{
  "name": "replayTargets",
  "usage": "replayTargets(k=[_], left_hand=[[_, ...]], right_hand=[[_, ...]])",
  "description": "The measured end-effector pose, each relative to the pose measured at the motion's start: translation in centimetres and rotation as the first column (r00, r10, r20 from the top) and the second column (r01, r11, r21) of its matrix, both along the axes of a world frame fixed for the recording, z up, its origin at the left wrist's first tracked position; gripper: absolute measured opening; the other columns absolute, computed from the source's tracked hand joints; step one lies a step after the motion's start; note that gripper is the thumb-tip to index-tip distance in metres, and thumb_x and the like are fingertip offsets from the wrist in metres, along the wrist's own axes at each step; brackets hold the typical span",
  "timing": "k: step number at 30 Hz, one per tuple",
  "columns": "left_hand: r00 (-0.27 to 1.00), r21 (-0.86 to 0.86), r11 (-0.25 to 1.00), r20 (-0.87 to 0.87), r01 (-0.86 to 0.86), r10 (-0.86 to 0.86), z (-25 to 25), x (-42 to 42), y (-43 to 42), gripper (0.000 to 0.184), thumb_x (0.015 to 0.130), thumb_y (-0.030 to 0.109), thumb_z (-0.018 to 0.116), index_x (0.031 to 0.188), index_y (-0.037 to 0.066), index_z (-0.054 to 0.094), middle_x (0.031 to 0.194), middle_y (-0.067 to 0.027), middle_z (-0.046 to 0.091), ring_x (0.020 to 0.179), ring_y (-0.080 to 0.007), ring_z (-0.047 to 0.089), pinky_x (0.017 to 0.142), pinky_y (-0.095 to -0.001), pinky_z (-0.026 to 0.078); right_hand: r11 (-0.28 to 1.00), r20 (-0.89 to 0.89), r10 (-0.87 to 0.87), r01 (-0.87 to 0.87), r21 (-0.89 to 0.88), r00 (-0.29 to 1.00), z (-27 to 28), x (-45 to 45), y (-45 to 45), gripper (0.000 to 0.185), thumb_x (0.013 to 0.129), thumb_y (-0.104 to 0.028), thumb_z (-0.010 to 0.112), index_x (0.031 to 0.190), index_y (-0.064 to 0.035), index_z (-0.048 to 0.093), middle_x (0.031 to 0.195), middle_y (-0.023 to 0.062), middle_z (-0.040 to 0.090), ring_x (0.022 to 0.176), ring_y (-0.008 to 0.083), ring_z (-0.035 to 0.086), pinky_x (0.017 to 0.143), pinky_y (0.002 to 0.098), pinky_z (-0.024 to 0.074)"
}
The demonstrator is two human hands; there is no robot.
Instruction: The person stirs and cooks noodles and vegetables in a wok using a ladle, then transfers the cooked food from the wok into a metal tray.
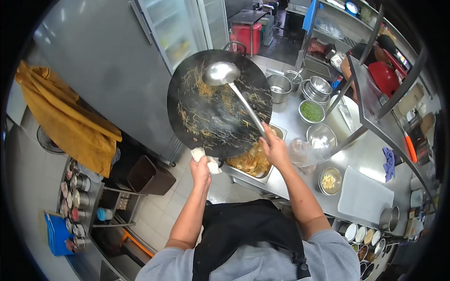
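A large black wok (pixel 211 133) is held up and tipped above the steel counter, with strands of noodles clinging to its inside. My left hand (pixel 200 172) grips its near edge through a folded white cloth (pixel 213 166). My right hand (pixel 274 149) is closed round the handle of a steel ladle (pixel 222 74), whose bowl is against the wok's inner face in its upper part. Below the wok's lower right edge, a rectangular steel pan (pixel 269 175) holds a heap of cooked noodles (pixel 251 160). The wok hides part of that pan.
On the counter stand a bowl of chopped greens (pixel 311 111), a bowl of pale yellow pieces (pixel 329 181), a steel pot (pixel 279 88) and a white tray (pixel 364 196). An overhead shelf frame (pixel 375 93) juts in at right. Another person's arm (pixel 347 75) shows behind it.
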State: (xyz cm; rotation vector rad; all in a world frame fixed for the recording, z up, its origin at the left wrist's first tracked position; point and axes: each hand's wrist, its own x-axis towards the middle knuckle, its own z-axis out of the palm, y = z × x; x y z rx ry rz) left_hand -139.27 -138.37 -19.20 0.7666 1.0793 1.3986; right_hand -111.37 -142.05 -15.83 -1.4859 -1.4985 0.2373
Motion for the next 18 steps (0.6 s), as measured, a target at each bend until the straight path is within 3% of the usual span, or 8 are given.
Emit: replayTargets(k=[2,4,5,7,9,13,16,18], left_hand=[[1.000,0.043,0.999,-0.031,0.002,-0.001,0.4,0.5,0.4,0.022,0.078,0.000,0.049,0.099,0.003,0.055,0.080,-0.0052,0.059,0.063,-0.0159,0.060,0.055,-0.0309,0.052],[1.000,0.043,0.999,-0.013,-0.009,0.010,0.8,1.2,0.4,0.021,0.078,0.000,0.049,0.098,0.003,0.055,0.079,-0.0044,0.058,0.064,-0.0154,0.060,0.056,-0.0304,0.051],[1.000,0.051,0.999,0.013,0.001,-0.001,1.3,1.5,0.5,0.021,0.078,0.000,0.049,0.097,0.002,0.055,0.080,-0.0043,0.058,0.064,-0.0147,0.059,0.056,-0.0297,0.051],[0.999,0.045,0.999,0.032,-0.004,0.003,2.2,1.9,0.5,0.020,0.077,-0.001,0.048,0.096,0.000,0.055,0.080,-0.0046,0.058,0.063,-0.0142,0.059,0.055,-0.0292,0.050],[0.999,0.047,0.999,0.039,0.011,-0.013,2.0,1.6,1.1,0.021,0.077,-0.001,0.049,0.097,0.000,0.055,0.080,-0.0048,0.057,0.063,-0.0143,0.059,0.054,-0.0293,0.050],[1.000,0.051,0.999,-0.012,0.008,-0.007,1.6,0.5,1.8,0.022,0.078,-0.001,0.049,0.099,0.000,0.054,0.078,-0.0050,0.056,0.062,-0.0150,0.059,0.053,-0.0295,0.050],[1.000,0.058,0.998,-0.024,-0.002,0.004,0.8,-0.1,2.3,0.022,0.078,-0.001,0.049,0.099,0.000,0.053,0.077,-0.0049,0.056,0.060,-0.0156,0.058,0.053,-0.0302,0.050],[1.000,0.030,1.000,-0.020,-0.002,0.002,1.2,0.4,2.3,0.017,0.076,-0.001,0.049,0.091,0.002,0.054,0.074,-0.0033,0.055,0.059,-0.0137,0.056,0.052,-0.0291,0.048]], right_hand=[[1.000,0.027,0.015,-0.014,-0.022,1.000,0.6,-2.2,1.7,0.055,0.092,-0.016,0.059,0.144,-0.0168,0.040,0.093,0.0249,0.067,0.075,0.0408,0.066,0.068,0.0458,0.0527],[0.956,0.071,-0.062,0.080,-0.282,0.996,1.5,-4.4,3.1,0.053,0.095,-0.022,0.055,0.145,-0.0181,0.037,0.089,0.0249,0.066,0.074,0.0430,0.065,0.067,0.0490,0.0510],[0.966,0.080,-0.053,0.071,-0.248,0.995,1.1,-5.0,2.9,0.053,0.096,-0.024,0.053,0.146,-0.0180,0.036,0.088,0.0252,0.065,0.074,0.0436,0.064,0.068,0.0494,0.0506],[0.963,0.089,-0.001,0.025,-0.269,0.996,0.3,-5.6,0.1,0.052,0.097,-0.026,0.051,0.146,-0.0163,0.035,0.085,0.0255,0.064,0.075,0.0443,0.063,0.069,0.0504,0.0495],[0.884,0.078,0.031,0.009,-0.467,0.996,0.3,-4.5,-5.1,0.053,0.096,-0.023,0.052,0.145,-0.0149,0.037,0.084,0.0251,0.065,0.076,0.0430,0.064,0.070,0.0495,0.0500],[0.865,-0.009,0.035,-0.035,-0.501,0.999,-3.2,0.7,-13.7,0.048,0.091,-0.015,0.058,0.139,-0.0124,0.050,0.090,0.0240,0.068,0.081,0.0369,0.069,0.072,0.0416,0.0530],[0.917,-0.103,0.024,-0.063,-0.394,0.994,-1.4,0.6,-11.6,0.047,0.091,-0.018,0.059,0.137,-0.0184,0.052,0.075,0.0217,0.066,0.068,0.0415,0.065,0.067,0.0447,0.0527],[0.952,-0.174,0.071,-0.118,-0.283,0.982,-1.4,-1.5,-7.2,0.049,0.092,-0.022,0.058,0.140,-0.0183,0.048,0.076,0.0215,0.066,0.069,0.0403,0.065,0.067,0.0437,0.0516]])
